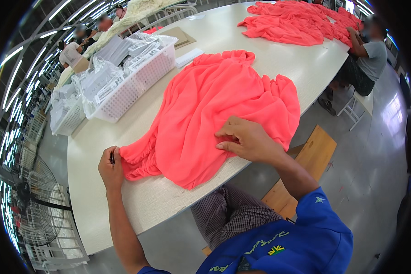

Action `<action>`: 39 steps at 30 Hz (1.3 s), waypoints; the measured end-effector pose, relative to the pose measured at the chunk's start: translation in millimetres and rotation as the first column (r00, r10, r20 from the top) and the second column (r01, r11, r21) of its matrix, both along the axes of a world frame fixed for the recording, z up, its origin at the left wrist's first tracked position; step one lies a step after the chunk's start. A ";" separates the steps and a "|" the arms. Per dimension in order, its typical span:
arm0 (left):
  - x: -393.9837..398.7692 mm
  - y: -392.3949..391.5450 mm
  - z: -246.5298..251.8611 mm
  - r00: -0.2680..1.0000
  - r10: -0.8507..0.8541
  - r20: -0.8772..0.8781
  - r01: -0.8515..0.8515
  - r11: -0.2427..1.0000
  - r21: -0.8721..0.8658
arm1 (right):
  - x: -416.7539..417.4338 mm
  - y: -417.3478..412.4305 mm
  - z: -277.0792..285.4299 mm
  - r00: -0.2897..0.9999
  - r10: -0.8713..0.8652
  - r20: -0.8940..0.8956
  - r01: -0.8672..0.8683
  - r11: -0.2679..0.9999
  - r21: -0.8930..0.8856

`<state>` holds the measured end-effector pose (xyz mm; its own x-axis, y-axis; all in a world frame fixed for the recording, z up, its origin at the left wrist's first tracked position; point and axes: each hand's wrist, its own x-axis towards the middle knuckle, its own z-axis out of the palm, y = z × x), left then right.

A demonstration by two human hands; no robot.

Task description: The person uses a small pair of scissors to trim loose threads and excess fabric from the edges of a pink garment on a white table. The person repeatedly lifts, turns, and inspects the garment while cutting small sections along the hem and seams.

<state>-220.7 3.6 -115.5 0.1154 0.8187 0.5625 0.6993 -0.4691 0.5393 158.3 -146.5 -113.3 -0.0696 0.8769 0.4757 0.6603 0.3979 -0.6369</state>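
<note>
A coral-pink garment (205, 116) of thin, gathered fabric lies spread on the pale table (140, 202) in front of me. At its lower left end, my left hand (111, 167) pinches the ruched edge; a small dark object, too hidden to name, shows between the fingers. My right hand (248, 138) rests on the garment's lower right part, fingers curled and thumb apart from the index finger; whether it pinches any cloth cannot be told.
White perforated plastic baskets (133, 92) of tags in clear bags stand at the left. Behind the garment lies a stack of white papers (189, 57). More coral fabric (294, 24) is heaped at the far end, near a seated person (371, 58). A wooden bench (311, 154) is at right.
</note>
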 end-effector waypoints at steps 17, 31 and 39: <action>-1.9 1.1 -1.3 0.999 0.021 -0.027 -0.022 0.999 -0.049 | 0.7 -24.8 1.6 0.960 0.197 -0.199 -0.202 0.979 -0.002; 0.3 -2.5 1.1 1.000 0.005 -0.023 -0.006 1.000 -0.019 | -0.3 33.9 -7.1 0.983 -0.140 0.115 0.148 0.987 -0.060; 5.9 -3.5 3.6 0.999 -0.019 -0.033 0.018 1.000 -0.026 | -2.8 34.5 -8.9 0.971 -0.182 0.157 0.182 0.983 0.016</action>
<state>-214.7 0.0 -112.0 0.1486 0.8303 0.5371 0.7083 -0.4684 0.5282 155.5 -112.0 -122.2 0.0167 0.8810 0.4729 0.8136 0.2629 -0.5185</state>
